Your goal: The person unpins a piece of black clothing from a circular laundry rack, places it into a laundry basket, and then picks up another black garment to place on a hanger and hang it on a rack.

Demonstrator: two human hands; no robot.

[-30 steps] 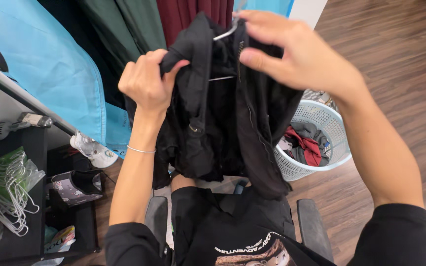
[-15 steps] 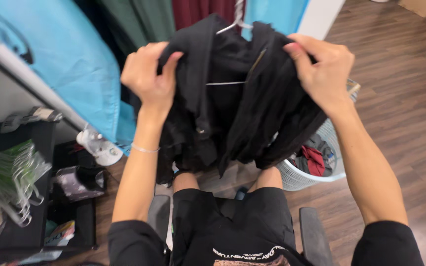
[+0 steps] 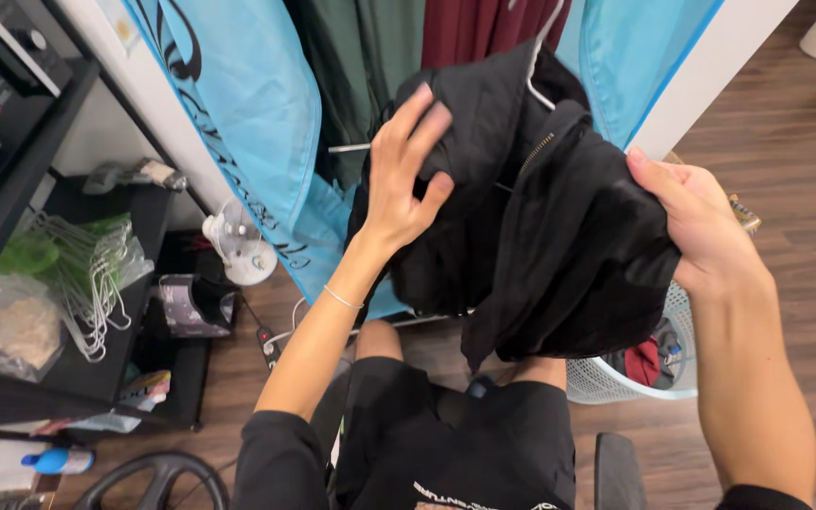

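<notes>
Two hands work one black zip-front jacket [image 3: 531,236], which hangs bunched on a thin white wire hanger [image 3: 538,52] held up in front of the person's chest, above the lap. The left hand [image 3: 408,170] lies against the jacket's left shoulder with fingers spread and loosely curled, pressing rather than pinching; the right hand [image 3: 701,231] is closed on a fold of the cloth at the jacket's right edge. The step in hand looks like settling the garment on its hanger, and the next move probably calls for a firm hold near the hook and a lift toward the clothes behind. Directly behind hang a dark green garment [image 3: 361,57], a maroon garment [image 3: 474,28] and a light blue fabric cover [image 3: 257,123], packed close, so room there is tight. Below the right hand, a white perforated plastic laundry basket [image 3: 616,382] with mixed clothes stands on the brown wood-plank floor [image 3: 805,142], which lies open to the right. Left, a black shelf unit [image 3: 59,378] carries a bundle of white wire hangers [image 3: 96,274] near its front edge; a small white fan [image 3: 233,247] stands beside it.
</notes>
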